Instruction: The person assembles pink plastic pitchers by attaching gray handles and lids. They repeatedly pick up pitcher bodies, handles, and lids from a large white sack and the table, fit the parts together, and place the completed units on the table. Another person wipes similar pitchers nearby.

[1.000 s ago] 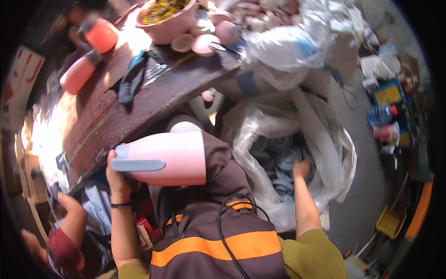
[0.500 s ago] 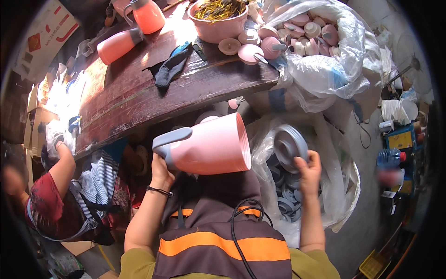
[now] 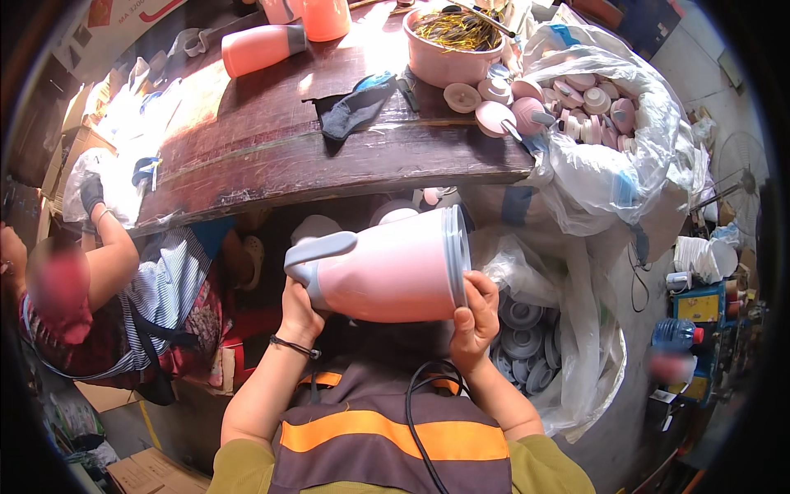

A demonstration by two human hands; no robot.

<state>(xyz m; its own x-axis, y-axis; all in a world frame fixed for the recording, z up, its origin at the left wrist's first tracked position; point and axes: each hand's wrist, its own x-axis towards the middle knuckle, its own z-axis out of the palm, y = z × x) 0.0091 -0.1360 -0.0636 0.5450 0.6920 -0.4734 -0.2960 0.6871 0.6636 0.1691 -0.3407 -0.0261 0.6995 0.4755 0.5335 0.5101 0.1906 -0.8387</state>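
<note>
I hold a pink jug (image 3: 387, 267) with a grey handle on its side, just above my lap. My left hand (image 3: 301, 311) grips its narrow end under the handle. My right hand (image 3: 475, 317) presses a grey round cap (image 3: 455, 253) onto the jug's wide end, fingers curled over the rim. To my right a clear plastic bag (image 3: 588, 362) holds several more grey caps (image 3: 518, 329).
A dark wooden table (image 3: 271, 156) lies ahead with two pink jugs (image 3: 263, 48), a dark cloth (image 3: 354, 107), a pink bowl (image 3: 453, 53) and pink lids. A large bag of pink lids (image 3: 609, 123) stands at the right. Another person (image 3: 123, 288) sits at my left.
My right hand brought a grey cap from the bag up to the jug's wide end. The jug stayed held in my left hand.
</note>
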